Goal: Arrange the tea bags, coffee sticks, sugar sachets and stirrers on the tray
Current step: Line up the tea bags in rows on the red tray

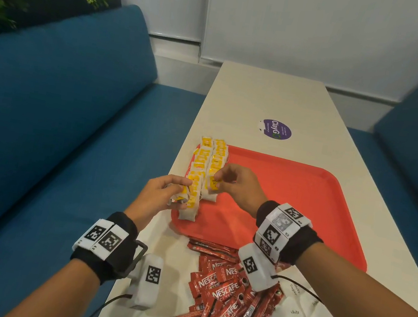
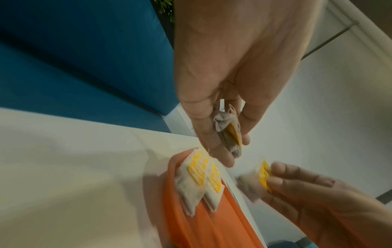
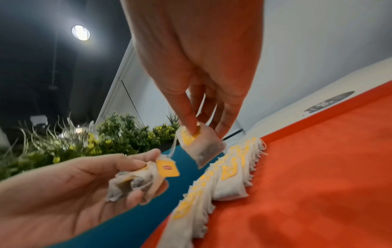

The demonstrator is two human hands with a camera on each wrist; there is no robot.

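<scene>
Right hand (image 1: pixel 238 187) pinches one tea bag (image 3: pixel 201 144) by its yellow tag, bag hanging long axis down over tray (image 1: pixel 291 199), likely next for the overlapped tea bag rows (image 1: pixel 206 169) running lengthwise along tray's left edge; left hand (image 1: pixel 158 197) clutches spare tea bags (image 3: pixel 137 181) as feed stock; coffee sticks (image 1: pixel 220 305) wait on desk (image 1: pixel 266 99)

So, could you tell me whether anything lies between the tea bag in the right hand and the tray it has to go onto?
Nothing visible does. The right hand pinches a tea bag in the air just above the near end of the inner row of tea bags on the red tray; only open air separates them.
</scene>
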